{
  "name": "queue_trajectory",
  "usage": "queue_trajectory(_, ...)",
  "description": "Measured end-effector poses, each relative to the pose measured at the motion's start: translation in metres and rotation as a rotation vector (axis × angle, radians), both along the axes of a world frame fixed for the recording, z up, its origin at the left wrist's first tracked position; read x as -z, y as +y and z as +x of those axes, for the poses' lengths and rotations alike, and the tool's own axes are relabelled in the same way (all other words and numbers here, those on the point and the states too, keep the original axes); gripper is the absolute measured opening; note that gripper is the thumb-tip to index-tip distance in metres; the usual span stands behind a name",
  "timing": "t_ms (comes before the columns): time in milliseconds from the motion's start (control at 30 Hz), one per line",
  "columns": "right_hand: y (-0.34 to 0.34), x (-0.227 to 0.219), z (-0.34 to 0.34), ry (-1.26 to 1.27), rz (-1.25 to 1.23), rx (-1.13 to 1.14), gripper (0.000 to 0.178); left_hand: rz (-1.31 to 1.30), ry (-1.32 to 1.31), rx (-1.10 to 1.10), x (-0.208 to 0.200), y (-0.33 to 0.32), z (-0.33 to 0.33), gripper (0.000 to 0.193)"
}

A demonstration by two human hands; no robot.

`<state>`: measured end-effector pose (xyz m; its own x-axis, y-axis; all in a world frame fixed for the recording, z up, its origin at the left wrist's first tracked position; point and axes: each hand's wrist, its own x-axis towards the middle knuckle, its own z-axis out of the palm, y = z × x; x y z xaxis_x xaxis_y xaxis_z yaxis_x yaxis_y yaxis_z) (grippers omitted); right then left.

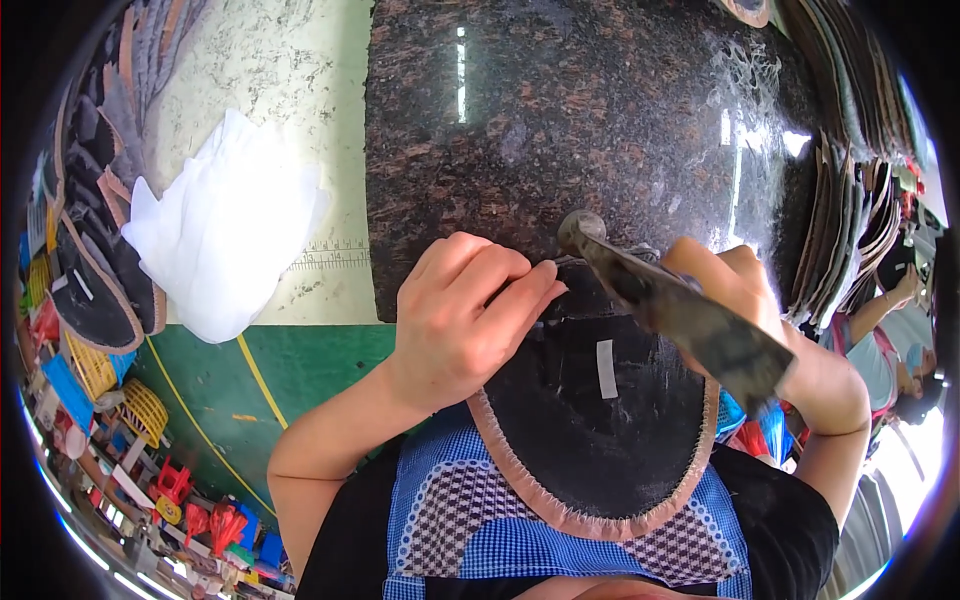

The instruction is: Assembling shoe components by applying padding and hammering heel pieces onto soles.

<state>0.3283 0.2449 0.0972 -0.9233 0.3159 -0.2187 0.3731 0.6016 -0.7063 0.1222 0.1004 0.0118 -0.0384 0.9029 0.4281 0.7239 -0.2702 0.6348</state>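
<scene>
Black piece between two hands at the near edge of a stone slab

The black piece spreads its rounded lower end over the blue checked apron of the person; a puckered brown edging runs round the curve, and a short white strip sits near the middle. Its upper end reaches over the near edge of the slab. The left hand is at the upper left of the piece, fingers bent and tips gathered at its top edge; what they pinch, if anything, cannot be made out. The right hand, at the upper right, is closed on a hammer, whose worn metal head slants across the piece's upper right part and hides much of the grip.

Beneath and beyond is the dark, speckled stone slab, glossy with reflections. It rests on a pale, scuffed counter with ruler markings, where a crumpled white bundle lies to the left. Similar edged pieces are heaped at the far left, and layered stacks line the slab's right side.

Past the counter, the green floor carries yellow lines. Farther left are yellow baskets and a red stool; at far right, another person is partly visible.
</scene>
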Motion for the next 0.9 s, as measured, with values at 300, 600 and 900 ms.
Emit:
queue_trajectory(300, -0.009, 0.011, 0.013, -0.049, -0.048, 0.026, 0.020, 0.015, 0.085, -0.085, 0.003, -0.009, 0.007, 0.034)
queue_trajectory(600, -0.007, -0.005, 0.006, 0.090, 0.097, -0.011, 0.021, -0.019, 0.011, -0.111, -0.003, -0.013, 0.012, 0.024)
queue_trajectory(900, -0.020, 0.003, 0.005, -0.009, 0.128, -0.075, 0.020, 0.008, 0.103, 0.027, -0.001, -0.011, 0.001, 0.027)
